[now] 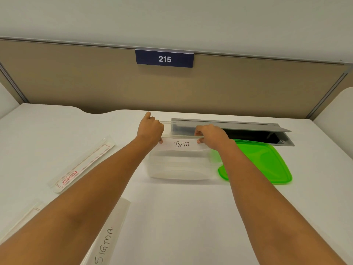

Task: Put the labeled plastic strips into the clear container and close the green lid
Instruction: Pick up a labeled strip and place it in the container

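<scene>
A plastic strip labelled BETA [181,144] is held level over the far side of the clear container [179,169]. My left hand [150,130] pinches its left end and my right hand [212,135] pinches its right end. The green lid [267,163] lies flat on the desk just right of the container. A strip with a red GILSON label [84,165] lies to the left. A strip marked SIGMA [108,238] lies near the front, partly under my left forearm. Another red-edged strip [26,219] shows at the lower left.
A grey cable hatch [248,129] stands open in the white desk [181,217] right behind the container. A beige partition with a blue 215 sign [164,59] closes off the back of the desk.
</scene>
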